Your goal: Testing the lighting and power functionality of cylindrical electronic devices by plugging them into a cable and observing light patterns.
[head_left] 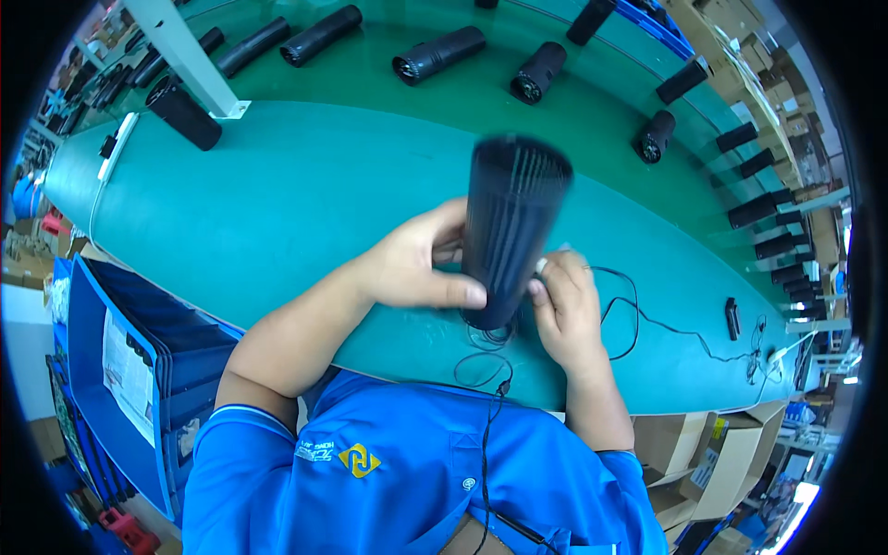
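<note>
While the left hand (407,266) has its fingers wrapped around a black tube (513,231), slightly tilted over the green bench (324,203), the right hand (569,301) sits just beside it, fingers bent inward; whether they grip anything cannot be told. Rightward, a black cord (637,316) loops across the bench.

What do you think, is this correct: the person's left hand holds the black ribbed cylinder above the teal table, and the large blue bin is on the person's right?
Not quite: in the head view, the large blue bin is on the person's left, not the right. Otherwise correct: the left hand holds the black ribbed cylinder above the teal table.
</note>
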A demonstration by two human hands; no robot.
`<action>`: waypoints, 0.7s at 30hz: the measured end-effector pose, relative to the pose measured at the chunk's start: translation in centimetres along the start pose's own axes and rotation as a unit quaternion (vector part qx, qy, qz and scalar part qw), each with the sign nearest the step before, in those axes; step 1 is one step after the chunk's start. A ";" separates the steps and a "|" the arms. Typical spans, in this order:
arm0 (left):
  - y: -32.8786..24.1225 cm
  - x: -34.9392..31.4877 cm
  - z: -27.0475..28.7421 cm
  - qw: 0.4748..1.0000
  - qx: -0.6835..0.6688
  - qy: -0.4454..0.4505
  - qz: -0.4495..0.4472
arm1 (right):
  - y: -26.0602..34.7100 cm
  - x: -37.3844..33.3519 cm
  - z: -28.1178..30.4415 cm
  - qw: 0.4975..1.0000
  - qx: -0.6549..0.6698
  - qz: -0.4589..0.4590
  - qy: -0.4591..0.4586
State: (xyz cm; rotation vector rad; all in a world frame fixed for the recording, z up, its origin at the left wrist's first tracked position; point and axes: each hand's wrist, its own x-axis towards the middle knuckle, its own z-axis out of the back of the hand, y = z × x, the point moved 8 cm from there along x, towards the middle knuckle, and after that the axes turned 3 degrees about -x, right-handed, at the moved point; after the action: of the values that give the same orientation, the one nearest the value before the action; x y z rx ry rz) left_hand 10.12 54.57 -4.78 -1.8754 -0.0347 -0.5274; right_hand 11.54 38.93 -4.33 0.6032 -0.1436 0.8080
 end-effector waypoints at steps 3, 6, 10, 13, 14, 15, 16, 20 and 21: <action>1.7 0.0 0.6 0.952 -0.262 -0.098 0.125 | -0.1 -0.9 -0.9 0.988 0.102 -0.083 0.084; 1.4 -0.8 0.2 0.985 -0.022 -0.109 0.132 | 2.1 -1.2 -0.7 0.998 -0.002 0.031 0.052; -2.4 -2.3 0.3 0.988 0.051 -0.125 0.072 | 5.1 -1.3 1.6 0.972 -0.124 0.197 -0.024; -4.8 -3.8 1.8 0.979 -0.132 -0.095 0.124 | -1.9 -1.2 7.3 0.930 0.225 -0.077 -0.281; -4.9 -4.1 2.6 0.972 -0.168 -0.115 0.115 | -3.8 -1.3 6.9 0.871 0.367 -0.153 -0.287; -4.9 -4.8 3.5 0.963 -0.201 -0.136 0.113 | -2.7 -1.1 6.5 0.873 0.374 -0.140 -0.281; -5.1 -5.7 4.1 0.953 -0.236 -0.156 0.110 | 0.0 0.0 4.0 0.894 0.409 -0.137 -0.123; -6.9 -7.9 4.9 0.944 -0.241 -0.213 0.078 | 9.9 3.7 -2.4 0.922 0.320 -0.089 0.200; -7.2 -8.2 4.9 0.944 -0.229 -0.227 0.070 | 11.1 3.9 -4.1 0.916 0.309 -0.064 0.249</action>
State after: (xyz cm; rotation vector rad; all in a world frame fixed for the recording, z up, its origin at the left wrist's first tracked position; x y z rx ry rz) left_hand 2.48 63.53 -2.74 -2.4027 -0.0874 0.0137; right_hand 5.94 49.65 -1.40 0.9655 0.6375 0.8548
